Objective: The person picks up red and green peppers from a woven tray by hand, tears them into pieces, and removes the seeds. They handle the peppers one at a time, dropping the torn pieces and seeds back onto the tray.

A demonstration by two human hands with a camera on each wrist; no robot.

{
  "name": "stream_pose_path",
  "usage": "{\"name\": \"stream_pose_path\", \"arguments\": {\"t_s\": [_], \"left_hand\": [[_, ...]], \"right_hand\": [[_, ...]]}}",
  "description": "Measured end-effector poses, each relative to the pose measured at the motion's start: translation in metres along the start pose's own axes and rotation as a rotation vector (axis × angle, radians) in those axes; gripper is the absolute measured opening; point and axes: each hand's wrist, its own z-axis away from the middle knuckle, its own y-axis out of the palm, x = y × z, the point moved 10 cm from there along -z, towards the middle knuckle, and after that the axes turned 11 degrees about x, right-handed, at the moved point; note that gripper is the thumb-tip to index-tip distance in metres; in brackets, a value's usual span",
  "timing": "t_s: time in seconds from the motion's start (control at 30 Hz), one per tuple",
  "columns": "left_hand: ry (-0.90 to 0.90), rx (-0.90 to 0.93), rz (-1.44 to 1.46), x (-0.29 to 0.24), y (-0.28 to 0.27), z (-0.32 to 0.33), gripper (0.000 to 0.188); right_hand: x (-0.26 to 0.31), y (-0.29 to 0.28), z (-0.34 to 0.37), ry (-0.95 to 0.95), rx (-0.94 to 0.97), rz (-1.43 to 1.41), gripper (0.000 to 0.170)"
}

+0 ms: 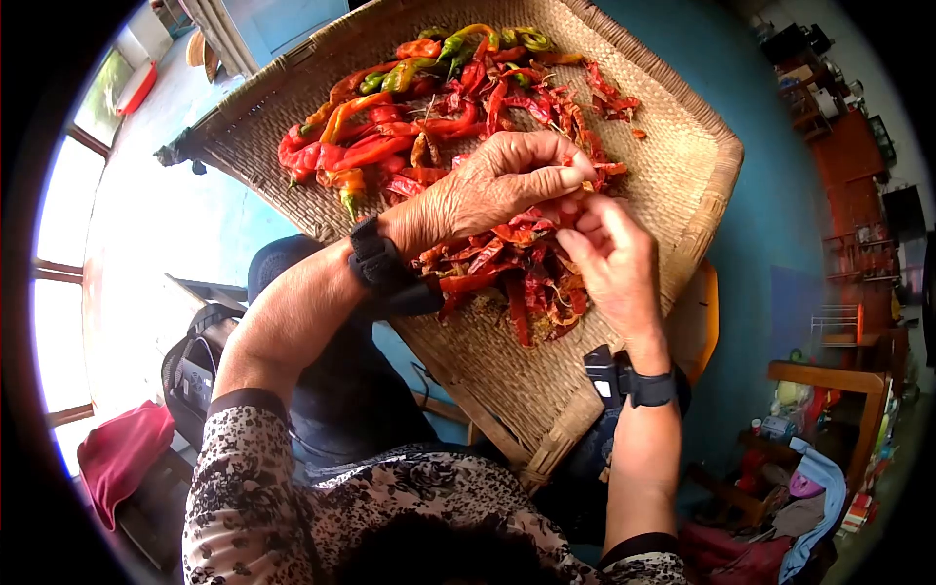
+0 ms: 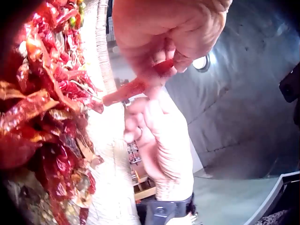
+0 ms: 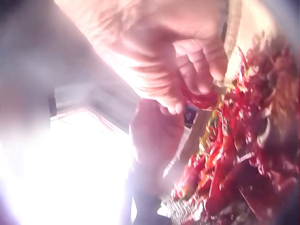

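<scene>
My left hand [image 1: 517,180] pinches a red chili pepper [image 2: 127,91] between thumb and fingers, above a heap of dried chilies [image 1: 502,278]. In the left wrist view the pepper slants down and away from the fingertips. My right hand [image 1: 624,268] is close beside it, fingers loosely bent and the thumb apart from them. Its fingertips overlap the pepper in the left wrist view. From the right wrist view, red chili [image 3: 200,99] shows by the right fingertips, and the hand is partly blurred.
A large woven tray [image 1: 682,185] lies tilted across the lap. Fresher red, orange and green peppers [image 1: 370,146] are piled on its far left part. A pink cloth [image 1: 125,458] hangs at the left; a wooden chair with clothes [image 1: 809,497] is on the right.
</scene>
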Motion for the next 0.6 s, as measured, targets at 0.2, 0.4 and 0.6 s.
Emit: {"name": "stream_pose_path", "arguments": {"t_s": [0.2, 0.4, 0.6], "left_hand": [[0.126, -0.072, -0.114, -0.014, -0.011, 0.004, 0.032], [-0.208, 0.054, -1.242, 0.034, -0.025, 0.004, 0.026], [-0.289, 0.005, -1.501, 0.043, -0.009, 0.003, 0.028]], "right_hand": [[0.005, -0.010, -0.001, -0.038, -0.091, 0.195, 0.012], [-0.017, -0.127, 0.056, 0.006, -0.606, 0.128, 0.014], [-0.066, -0.199, 0.115, 0.580, -0.643, 0.790, 0.022]]}}
